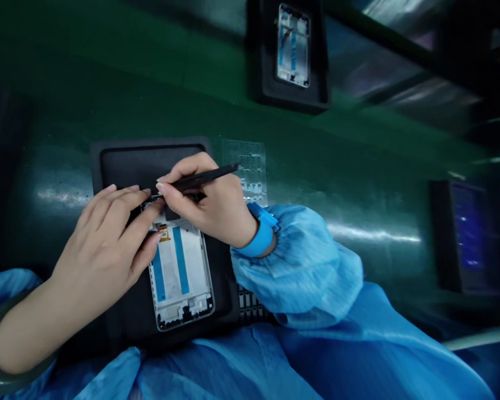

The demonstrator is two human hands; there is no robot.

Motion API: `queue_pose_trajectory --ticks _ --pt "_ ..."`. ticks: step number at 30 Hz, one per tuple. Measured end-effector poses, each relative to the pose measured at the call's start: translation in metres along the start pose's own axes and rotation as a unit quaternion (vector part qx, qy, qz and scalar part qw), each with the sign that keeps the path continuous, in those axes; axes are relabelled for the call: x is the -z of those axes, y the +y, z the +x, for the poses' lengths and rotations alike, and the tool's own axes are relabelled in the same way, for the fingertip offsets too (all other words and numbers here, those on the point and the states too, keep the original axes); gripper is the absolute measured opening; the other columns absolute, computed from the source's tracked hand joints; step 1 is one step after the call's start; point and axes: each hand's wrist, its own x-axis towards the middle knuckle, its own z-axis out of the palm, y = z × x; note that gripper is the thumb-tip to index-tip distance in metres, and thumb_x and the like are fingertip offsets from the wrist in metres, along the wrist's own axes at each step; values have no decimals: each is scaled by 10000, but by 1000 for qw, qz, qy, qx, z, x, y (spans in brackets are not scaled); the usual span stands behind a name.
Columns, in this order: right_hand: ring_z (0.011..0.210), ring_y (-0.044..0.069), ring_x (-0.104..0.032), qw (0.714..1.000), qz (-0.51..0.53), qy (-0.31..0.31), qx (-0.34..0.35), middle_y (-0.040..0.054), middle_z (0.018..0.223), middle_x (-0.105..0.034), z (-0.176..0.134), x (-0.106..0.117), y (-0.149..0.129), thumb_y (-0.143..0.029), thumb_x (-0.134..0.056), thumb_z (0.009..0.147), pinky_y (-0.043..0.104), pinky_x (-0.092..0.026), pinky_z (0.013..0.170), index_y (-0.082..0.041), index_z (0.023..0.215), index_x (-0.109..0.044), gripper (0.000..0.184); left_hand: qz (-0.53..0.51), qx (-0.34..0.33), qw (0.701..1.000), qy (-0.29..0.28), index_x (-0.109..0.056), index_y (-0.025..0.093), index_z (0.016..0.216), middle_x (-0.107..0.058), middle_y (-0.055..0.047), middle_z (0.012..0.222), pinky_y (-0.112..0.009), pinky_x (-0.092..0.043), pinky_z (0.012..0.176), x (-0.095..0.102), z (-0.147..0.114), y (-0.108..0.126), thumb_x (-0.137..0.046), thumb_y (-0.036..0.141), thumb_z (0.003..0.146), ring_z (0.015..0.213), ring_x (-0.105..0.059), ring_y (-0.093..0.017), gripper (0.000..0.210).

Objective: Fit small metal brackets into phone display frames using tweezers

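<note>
A silver phone frame with two blue strips lies in a black tray. Across its upper left edge rests my left hand, fingers stretched out and the fingertips close to my other hand. My right hand pinches black tweezers over the top of the frame. Their tip is hidden behind my fingers, so I cannot see what it touches. An orange flex cable shows beside my left thumb.
A clear plastic sheet with small parts lies right of the tray on the green table. Farther back, another black tray holds a second phone frame. A dark box with a purple-blue panel stands at the right.
</note>
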Motion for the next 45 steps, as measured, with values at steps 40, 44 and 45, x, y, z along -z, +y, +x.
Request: queue_pose_trajectory --ticks 40,44,45 --pt "612 73 -608 978 143 12 -151 -25 753 -590 1 4 6 -356 -559 857 204 -523 560 -192 851 -466 189 -4 1 1000 -5 -507 111 1227 -528 -155 1183 -501 -375 1051 0 0 -1 -539 278 856 1166 -487 -304 408" --pt "635 77 -617 979 135 6 -151 -25 776 -582 0 3 4 -352 -589 834 203 -531 572 -198 847 -477 191 -2 3 1000 -10 -498 113 1231 -519 -159 1189 -510 -367 1055 1 0 -1 -517 279 866 1174 -477 -312 402" --pt "638 77 -616 981 125 0 -148 -24 782 -585 -1 3 3 -349 -592 831 204 -533 574 -200 845 -481 186 -2 3 1000 -13 -496 112 1233 -517 -162 1190 -514 -364 1056 1 0 -1 -511 281 868 1174 -475 -316 403"
